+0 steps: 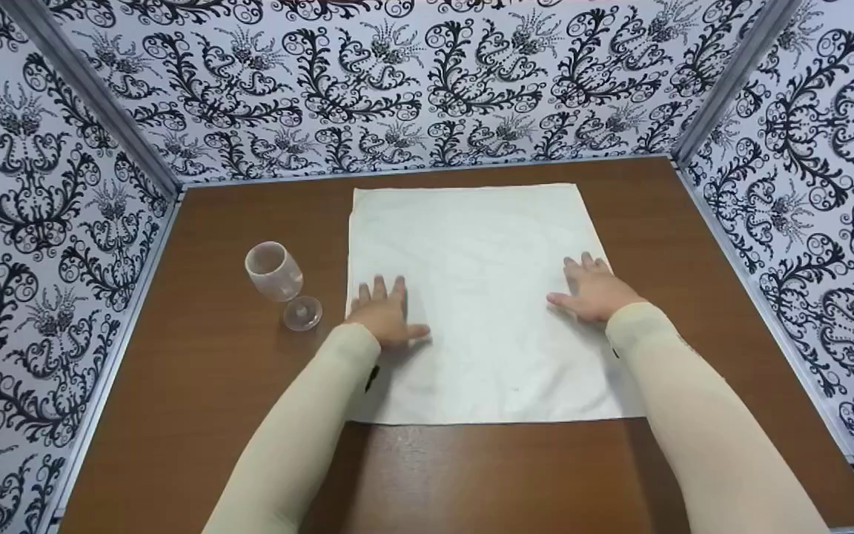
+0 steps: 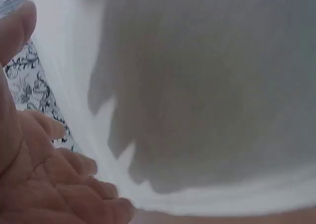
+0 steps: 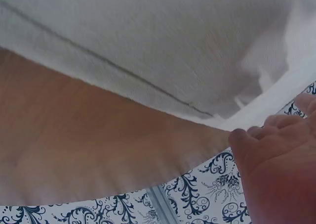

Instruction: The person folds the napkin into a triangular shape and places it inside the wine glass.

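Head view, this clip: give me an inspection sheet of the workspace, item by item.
Surface: brown wooden table.
Job's things: white cloth spread flat at the table's middle.
Clutter: clear wine glass lying on its side, left of the cloth, apart from it.
Hands: left hand and right hand flat on the cloth, fingers straight.
Cables: nothing seen.
Surroundings: black-and-white patterned walls on three sides.
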A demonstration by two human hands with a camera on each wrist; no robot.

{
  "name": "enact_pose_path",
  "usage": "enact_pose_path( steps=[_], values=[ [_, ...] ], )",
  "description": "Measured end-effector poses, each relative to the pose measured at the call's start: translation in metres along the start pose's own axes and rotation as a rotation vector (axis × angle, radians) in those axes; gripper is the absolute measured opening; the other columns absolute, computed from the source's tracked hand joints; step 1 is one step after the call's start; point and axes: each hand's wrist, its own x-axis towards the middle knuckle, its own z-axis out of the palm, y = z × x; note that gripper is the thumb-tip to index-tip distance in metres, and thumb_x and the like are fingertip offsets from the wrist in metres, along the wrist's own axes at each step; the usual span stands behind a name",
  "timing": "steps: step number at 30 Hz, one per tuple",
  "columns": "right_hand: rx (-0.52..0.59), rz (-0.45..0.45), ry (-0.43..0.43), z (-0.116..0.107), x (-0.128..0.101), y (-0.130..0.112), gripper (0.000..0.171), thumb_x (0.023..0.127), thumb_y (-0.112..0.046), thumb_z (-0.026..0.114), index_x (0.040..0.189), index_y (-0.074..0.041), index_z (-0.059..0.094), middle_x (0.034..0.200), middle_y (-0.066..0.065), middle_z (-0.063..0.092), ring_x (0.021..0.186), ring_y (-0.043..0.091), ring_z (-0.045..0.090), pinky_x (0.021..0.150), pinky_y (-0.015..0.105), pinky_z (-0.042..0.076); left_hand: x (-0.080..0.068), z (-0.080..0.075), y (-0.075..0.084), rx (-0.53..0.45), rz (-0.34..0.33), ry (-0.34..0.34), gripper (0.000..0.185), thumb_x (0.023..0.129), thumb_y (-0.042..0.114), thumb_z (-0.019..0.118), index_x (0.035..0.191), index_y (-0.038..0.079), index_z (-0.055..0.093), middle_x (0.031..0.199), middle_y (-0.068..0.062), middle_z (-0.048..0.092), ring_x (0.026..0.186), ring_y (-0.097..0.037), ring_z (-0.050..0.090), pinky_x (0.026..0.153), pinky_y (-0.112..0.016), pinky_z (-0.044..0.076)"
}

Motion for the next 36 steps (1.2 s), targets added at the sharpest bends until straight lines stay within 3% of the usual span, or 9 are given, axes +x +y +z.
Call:
enact_pose_path(
  steps=[3, 6, 11, 30, 36],
  values=[
    [0.011, 0.014, -0.084, 0.004, -0.002, 0.000, 0.102, 0.099, -0.063, 0.058, 0.168, 0.000, 0.014, 0.172, 0.035, 0.001, 0.158, 0.058, 0.002, 0.127, 0.069, 0.012, -0.006, 0.009, 0.002, 0.029, -0.007, -0.049, 0.118, 0.088, 0.073, 0.070, 0.171, 0.016, 0.009, 0.175, -0.026, -0.003, 0.160, -0.055, -0.002, 0.131, -0.061, 0.014],
    [0.011, 0.025, -0.133, 0.006, -0.005, -0.002, 0.108, 0.097, -0.062, 0.063, 0.168, -0.001, 0.011, 0.172, 0.034, -0.004, 0.158, 0.057, -0.001, 0.127, 0.070, 0.011, -0.008, 0.016, 0.002, 0.080, -0.014, -0.042, 0.124, 0.082, 0.077, 0.073, 0.171, 0.016, 0.011, 0.175, -0.026, -0.003, 0.160, -0.056, -0.002, 0.130, -0.061, 0.016],
    [0.006, 0.015, -0.122, 0.007, -0.005, -0.005, 0.109, 0.097, -0.061, 0.066, 0.168, 0.000, 0.010, 0.171, 0.036, -0.005, 0.158, 0.058, -0.002, 0.127, 0.070, 0.012, -0.007, 0.019, 0.001, 0.092, -0.026, -0.001, 0.129, 0.077, 0.078, 0.077, 0.171, 0.017, 0.014, 0.176, -0.026, -0.001, 0.160, -0.056, -0.001, 0.130, -0.062, 0.016],
    [0.018, -0.009, -0.119, 0.013, 0.001, 0.007, 0.115, 0.094, -0.067, 0.067, 0.168, -0.001, 0.010, 0.171, 0.036, -0.007, 0.157, 0.060, -0.003, 0.126, 0.070, 0.010, 0.000, 0.021, -0.001, 0.090, -0.034, -0.013, 0.134, 0.073, 0.081, 0.079, 0.171, 0.017, 0.013, 0.176, -0.024, -0.004, 0.160, -0.056, -0.003, 0.129, -0.064, 0.017],
    [0.021, -0.008, -0.106, 0.016, 0.003, 0.011, 0.118, 0.091, -0.070, 0.068, 0.168, -0.001, 0.011, 0.171, 0.037, -0.006, 0.157, 0.060, -0.002, 0.126, 0.070, 0.011, -0.005, 0.016, 0.003, 0.103, -0.035, -0.013, 0.132, 0.075, 0.080, 0.078, 0.171, 0.016, 0.013, 0.176, -0.024, -0.003, 0.160, -0.056, -0.002, 0.129, -0.064, 0.018]
  ],
)
